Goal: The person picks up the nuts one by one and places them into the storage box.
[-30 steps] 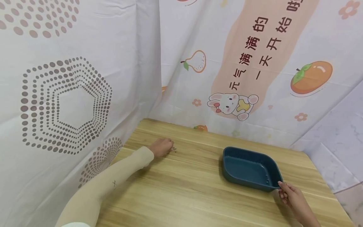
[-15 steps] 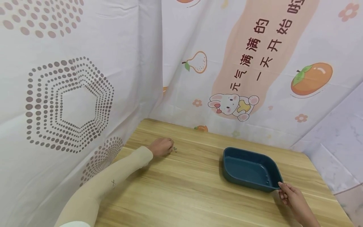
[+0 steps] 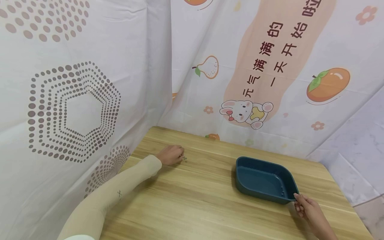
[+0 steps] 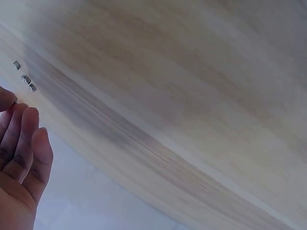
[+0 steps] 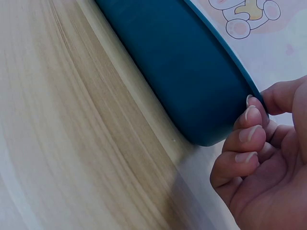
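- Small metallic pieces (image 4: 26, 79): lying in a little cluster of three on the wooden table (image 3: 186, 203), just beyond the fingertips of the left hand (image 4: 21, 158).
- At the left, fingers curled, thumb and index finger brought together near the tabletop; a dark speck showing between the tips, too small to tell whether a piece is pinched there.
- At the right hand (image 5: 264, 163), closed in a pinch on the corner rim of the blue tray (image 5: 177, 72), thumb to one side, index finger to the other, remaining fingers curled beneath the rim.
- Resting flat on the table, well apart from the cluster; a few tiny dark bits (image 3: 282, 191) inside, near the gripped end.
- Behind, hanging printed white curtains (image 3: 192, 110).
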Demonstrator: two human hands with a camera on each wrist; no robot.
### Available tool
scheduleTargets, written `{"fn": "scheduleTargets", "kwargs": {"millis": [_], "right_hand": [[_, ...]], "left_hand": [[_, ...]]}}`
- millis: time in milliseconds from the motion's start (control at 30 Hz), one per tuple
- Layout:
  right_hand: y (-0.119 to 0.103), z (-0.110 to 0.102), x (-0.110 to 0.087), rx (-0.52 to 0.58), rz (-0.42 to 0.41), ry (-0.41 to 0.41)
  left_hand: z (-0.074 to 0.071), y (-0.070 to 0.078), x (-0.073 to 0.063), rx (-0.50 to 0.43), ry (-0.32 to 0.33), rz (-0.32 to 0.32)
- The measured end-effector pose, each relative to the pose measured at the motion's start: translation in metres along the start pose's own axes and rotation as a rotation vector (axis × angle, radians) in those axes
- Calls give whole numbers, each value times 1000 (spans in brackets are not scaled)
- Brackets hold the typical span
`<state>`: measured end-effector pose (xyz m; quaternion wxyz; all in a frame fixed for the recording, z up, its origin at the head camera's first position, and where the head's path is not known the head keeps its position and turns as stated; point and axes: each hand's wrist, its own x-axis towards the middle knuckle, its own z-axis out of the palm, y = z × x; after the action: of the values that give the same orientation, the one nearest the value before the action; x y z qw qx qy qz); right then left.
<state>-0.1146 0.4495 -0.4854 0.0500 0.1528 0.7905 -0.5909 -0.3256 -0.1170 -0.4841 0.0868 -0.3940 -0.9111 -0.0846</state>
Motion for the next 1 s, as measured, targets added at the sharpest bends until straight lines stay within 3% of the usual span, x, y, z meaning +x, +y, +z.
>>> {"fn": "scheduleTargets", "kwargs": {"millis": [367, 700, 1000], "right_hand": [[1, 0, 0, -2, -4, 2], [1, 0, 0, 11, 6, 3], [3, -1, 1, 24, -11, -3]], "left_hand": [[2, 3, 4, -12, 7, -15], [3, 3, 8, -15, 32, -4], [-1, 11, 15, -24, 26, 25]]}}
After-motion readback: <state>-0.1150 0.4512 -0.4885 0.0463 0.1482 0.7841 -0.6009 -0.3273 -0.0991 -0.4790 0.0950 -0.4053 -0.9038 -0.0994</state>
